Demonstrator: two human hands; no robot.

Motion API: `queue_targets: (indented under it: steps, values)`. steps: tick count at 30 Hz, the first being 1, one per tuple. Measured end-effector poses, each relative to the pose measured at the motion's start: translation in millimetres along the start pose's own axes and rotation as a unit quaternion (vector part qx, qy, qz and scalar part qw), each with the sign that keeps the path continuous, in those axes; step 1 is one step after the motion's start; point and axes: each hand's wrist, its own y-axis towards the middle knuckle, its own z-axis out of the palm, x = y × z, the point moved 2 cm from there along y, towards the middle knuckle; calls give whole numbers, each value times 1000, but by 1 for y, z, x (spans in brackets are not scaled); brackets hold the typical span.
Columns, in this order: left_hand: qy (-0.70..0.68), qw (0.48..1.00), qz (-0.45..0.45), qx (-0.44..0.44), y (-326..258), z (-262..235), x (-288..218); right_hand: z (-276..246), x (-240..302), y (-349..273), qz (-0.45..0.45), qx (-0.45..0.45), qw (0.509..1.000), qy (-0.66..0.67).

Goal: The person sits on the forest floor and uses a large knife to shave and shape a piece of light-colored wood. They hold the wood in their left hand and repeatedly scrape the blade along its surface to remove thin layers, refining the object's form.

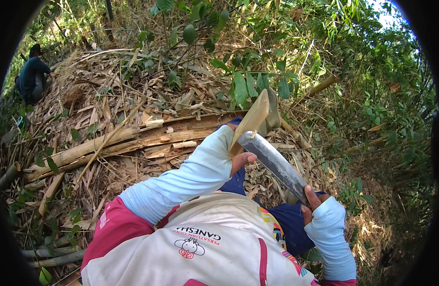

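My left hand [239,161], in a pale blue sleeve, is closed round the lower end of a flat, pale piece of split wood or bamboo [254,116]. The piece tilts up and away to the right. In my right hand [315,201] is a machete [280,162], its handle mostly hidden by the fingers. The broad grey blade slants up to the left. Its tip end lies against the wood piece, just above my left thumb.
A long, split, weathered log [133,141] lies across the slope beyond my left arm, amid dry leaves [152,97]. Leafy twigs [243,86] hang over the far end of the wood piece. Another person [32,78] crouches at the far left. Dense brush [386,128] stands on the right.
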Motion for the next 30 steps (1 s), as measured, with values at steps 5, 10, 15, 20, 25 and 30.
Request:
queue_targets:
  steps: [5, 10, 15, 20, 25, 30]
  values:
    - [48, 998, -30, -39, -1, 3, 3, -1, 5, 7, 27, 35, 999, -6]
    - [-43, 999, 0, -23, -1, 7, 16, 4, -4, 8, 24, 44, 999, -2]
    - [96, 986, -111, 79, 4, -11, 16, 10, -9, 4, 7, 73, 997, -8]
    - [100, 988, -78, 86, -2, -10, 11, 11, -4, 7, 8, 119, 993, -13]
    - [61, 992, -49, 99, -3, -10, 16, 11, -5, 4, 8, 110, 994, 5]
    - [111, 990, -36, 74, -4, -14, 30, 17, -6, 1, -8, 130, 991, 5]
